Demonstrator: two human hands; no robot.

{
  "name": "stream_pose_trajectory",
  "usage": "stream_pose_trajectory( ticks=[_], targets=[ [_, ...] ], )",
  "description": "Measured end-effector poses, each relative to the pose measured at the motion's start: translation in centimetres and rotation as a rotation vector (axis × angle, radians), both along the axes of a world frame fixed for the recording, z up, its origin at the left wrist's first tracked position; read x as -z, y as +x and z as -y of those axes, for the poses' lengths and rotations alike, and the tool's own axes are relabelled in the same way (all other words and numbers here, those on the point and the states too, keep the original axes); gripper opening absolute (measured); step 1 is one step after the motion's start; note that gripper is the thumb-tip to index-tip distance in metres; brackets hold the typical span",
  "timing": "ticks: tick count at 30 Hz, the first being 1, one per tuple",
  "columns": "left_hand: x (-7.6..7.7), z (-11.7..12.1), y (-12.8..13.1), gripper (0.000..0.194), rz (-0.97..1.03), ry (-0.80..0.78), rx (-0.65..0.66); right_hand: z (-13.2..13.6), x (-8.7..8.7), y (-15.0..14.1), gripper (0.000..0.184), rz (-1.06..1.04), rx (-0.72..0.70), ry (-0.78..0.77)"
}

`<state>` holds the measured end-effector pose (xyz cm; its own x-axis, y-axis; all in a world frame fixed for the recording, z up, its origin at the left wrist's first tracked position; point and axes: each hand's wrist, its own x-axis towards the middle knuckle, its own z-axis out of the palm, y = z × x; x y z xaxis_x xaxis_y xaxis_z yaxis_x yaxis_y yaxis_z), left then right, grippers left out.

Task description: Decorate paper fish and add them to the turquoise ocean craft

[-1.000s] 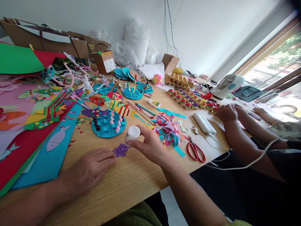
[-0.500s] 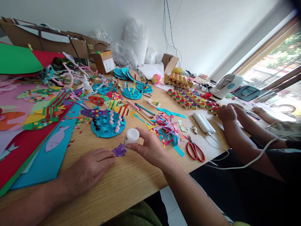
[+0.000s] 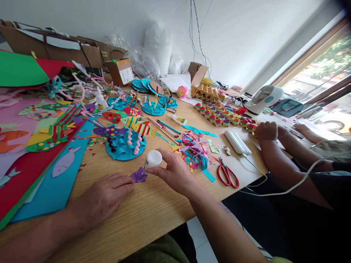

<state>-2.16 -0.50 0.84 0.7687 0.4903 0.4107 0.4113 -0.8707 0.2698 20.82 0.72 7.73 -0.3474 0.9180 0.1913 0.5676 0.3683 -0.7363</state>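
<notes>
My right hand (image 3: pixel 175 171) grips a small white glue bottle (image 3: pixel 153 159), tipped down onto a purple paper cut-out (image 3: pixel 139 175) on the wooden table (image 3: pixel 148 212). My left hand (image 3: pixel 102 199) lies palm down, its fingertips pressing the left edge of the purple piece. Just beyond stands a blue paper disc (image 3: pixel 124 144) with curled strips on it. A heap of coloured paper scraps (image 3: pixel 196 149) lies to the right of my right hand.
Red scissors (image 3: pixel 227 176) and a white power strip (image 3: pixel 237 142) with its cable lie to the right. Another person's hands (image 3: pixel 267 130) work by painted egg-carton cups (image 3: pixel 223 118). Coloured foam sheets with fish (image 3: pixel 35 146) fill the left; cardboard boxes (image 3: pixel 120 71) stand behind.
The glue bottle has come down slightly toward the purple piece. The other person's hands have shifted a little. My left hand stays put.
</notes>
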Motion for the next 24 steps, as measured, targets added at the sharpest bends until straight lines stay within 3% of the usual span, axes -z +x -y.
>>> stream_pose_trajectory(
  ticks=[24],
  targets=[
    [0.06,0.06,-0.02,0.032,0.018,-0.054,-0.006,0.07,-0.14,0.01,0.017,-0.011,0.042,-0.01]
  ],
)
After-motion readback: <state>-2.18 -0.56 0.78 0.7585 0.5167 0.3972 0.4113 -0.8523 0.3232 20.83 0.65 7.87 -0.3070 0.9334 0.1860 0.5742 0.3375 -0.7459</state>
